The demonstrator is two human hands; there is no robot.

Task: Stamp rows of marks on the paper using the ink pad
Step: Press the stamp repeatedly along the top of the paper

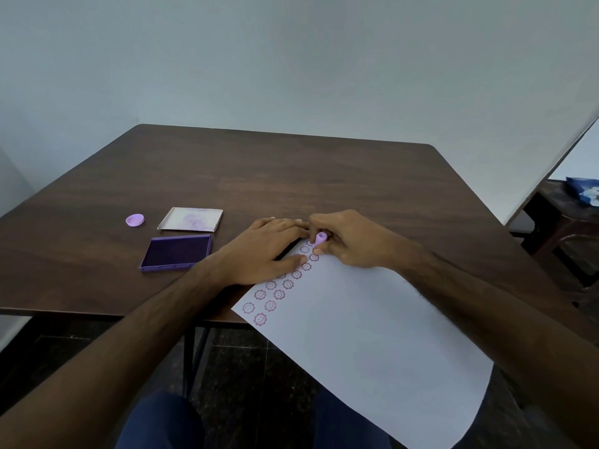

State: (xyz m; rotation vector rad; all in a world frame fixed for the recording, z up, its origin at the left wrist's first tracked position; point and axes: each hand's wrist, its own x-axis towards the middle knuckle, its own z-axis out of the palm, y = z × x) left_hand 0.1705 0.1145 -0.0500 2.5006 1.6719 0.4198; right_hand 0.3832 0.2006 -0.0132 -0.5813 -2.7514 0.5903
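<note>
A white sheet of paper (366, 332) lies slanted on the brown table (291, 176), its near end hanging over the table's front edge. Two rows of purple smiley-flower marks (278, 293) run along its left edge. My right hand (350, 238) grips a small lilac stamp (321, 237) and presses it on the paper at the far end of the right row. My left hand (269, 251) lies flat, fingers apart, on the paper's far left edge. The open purple ink pad (176, 252) sits left of my left hand.
The ink pad's white lid (191, 218) lies behind the pad, and a round lilac cap (135, 220) rests to its left. A dark side table with a blue packet (583, 189) stands at the far right. My knees show below the table edge.
</note>
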